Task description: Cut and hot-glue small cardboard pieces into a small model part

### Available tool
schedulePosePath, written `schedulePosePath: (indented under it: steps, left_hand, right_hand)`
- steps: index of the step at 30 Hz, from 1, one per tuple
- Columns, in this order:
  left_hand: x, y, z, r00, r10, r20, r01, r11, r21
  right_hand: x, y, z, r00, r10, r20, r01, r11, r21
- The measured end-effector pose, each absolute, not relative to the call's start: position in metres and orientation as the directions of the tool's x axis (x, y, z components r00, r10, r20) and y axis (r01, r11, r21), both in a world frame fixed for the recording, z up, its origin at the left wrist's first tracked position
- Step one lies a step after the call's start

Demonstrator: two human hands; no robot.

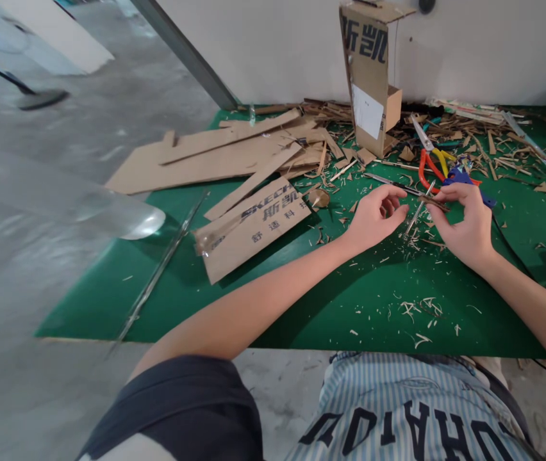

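My right hand (465, 224) pinches a thin brown strip of cardboard (435, 203) between thumb and fingers. Just left of it, my left hand (376, 218) has loosely curled fingers with a gap between thumb and forefinger, and nothing shows in it. A slim metal tool (416, 216) lies slantwise between the hands; its kind is unclear. Behind the fingers are a thin dark-and-silver blade-like tool (393, 184), scissors with orange handles (424, 168), a yellow-handled tool (442, 161) and a blue tool (468, 180), possibly a glue gun, partly hidden by my right hand.
Cardboard sheets (196, 157) and a printed cardboard piece (258, 224) lie left on the green table (157, 301). A tall cardboard structure (366, 83) stands at the back among scraps (489, 141). A clear strip (165, 262) lies near the left edge. A black cord (513, 246) runs right.
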State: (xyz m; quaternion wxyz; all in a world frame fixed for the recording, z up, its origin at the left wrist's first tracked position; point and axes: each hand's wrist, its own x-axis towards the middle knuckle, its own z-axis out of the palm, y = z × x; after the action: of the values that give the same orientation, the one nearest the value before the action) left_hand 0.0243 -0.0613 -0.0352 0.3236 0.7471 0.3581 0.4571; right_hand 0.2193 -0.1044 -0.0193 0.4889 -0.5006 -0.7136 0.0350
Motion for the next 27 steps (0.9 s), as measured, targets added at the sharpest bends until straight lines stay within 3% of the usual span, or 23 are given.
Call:
schedulePosePath:
  steps: [9, 16, 23, 27]
  left_hand:
    - [0.022, -0.058, -0.036, 0.398, 0.751, 0.527, 0.263, -0.644, 0.718]
    - [0.024, -0.060, -0.031, 0.358, 0.786, 0.503, 0.233, -0.597, 0.768]
    - [0.024, -0.056, -0.032, 0.194, 0.919, 0.344, 0.095, -0.367, 0.925]
    - [0.025, -0.052, -0.034, 0.110, 0.955, 0.277, 0.020, -0.281, 0.960]
  right_hand:
    - [0.220, -0.104, -0.025, -0.081, 0.745, 0.662, 0.589, 0.572, -0.571]
    - [0.221, -0.103, -0.027, -0.056, 0.768, 0.638, 0.570, 0.549, -0.611]
    - [0.225, -0.097, -0.031, 0.018, 0.765, 0.643, 0.539, 0.535, -0.651]
    - [0.245, -0.079, -0.035, 0.171, 0.713, 0.681, 0.521, 0.521, -0.676]
